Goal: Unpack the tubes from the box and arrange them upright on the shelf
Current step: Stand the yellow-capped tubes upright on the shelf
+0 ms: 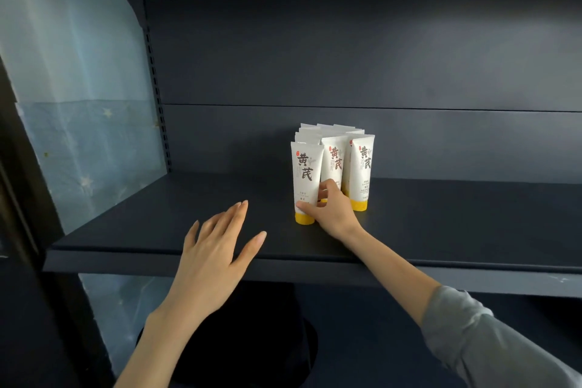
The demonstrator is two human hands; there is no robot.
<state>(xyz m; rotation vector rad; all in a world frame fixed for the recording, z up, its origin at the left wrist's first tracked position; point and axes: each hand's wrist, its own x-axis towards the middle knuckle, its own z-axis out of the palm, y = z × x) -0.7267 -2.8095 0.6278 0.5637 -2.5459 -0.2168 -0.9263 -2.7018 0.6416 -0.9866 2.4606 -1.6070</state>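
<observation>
Head view. Dark shelf (pixel 151 230) ran across the frame. A cluster of white tubes (pixel 327 133) stood on it, upright on yellow caps, a little toward 1 o'clock from frame centre. Three tubes made the front row; more stood behind, perhaps two further rows, count unclear.

Front-left tube (pixel 306 173) sat at the cluster's 7 o'clock corner, cap down on the shelf, close against the middle tube (pixel 334 158). Right hand (pixel 332 213) grasped the front-left tube low on its body, thumb across the front just above the cap and fingers curled round behind. Front-right tube (pixel 362 167) stood at 1 o'clock from that hand.

Left hand (pixel 217 249) lay at 8 o'clock from the cluster, released, fingers straight and slightly spread, palm down over the shelf's front edge, holding nothing. Contact with the shelf could not be told.

Grey sleeve (pixel 491 340) covered the right forearm at 5 o'clock. Pale blue sheet (pixel 78 98) closed the shelf's 9 o'clock end.
</observation>
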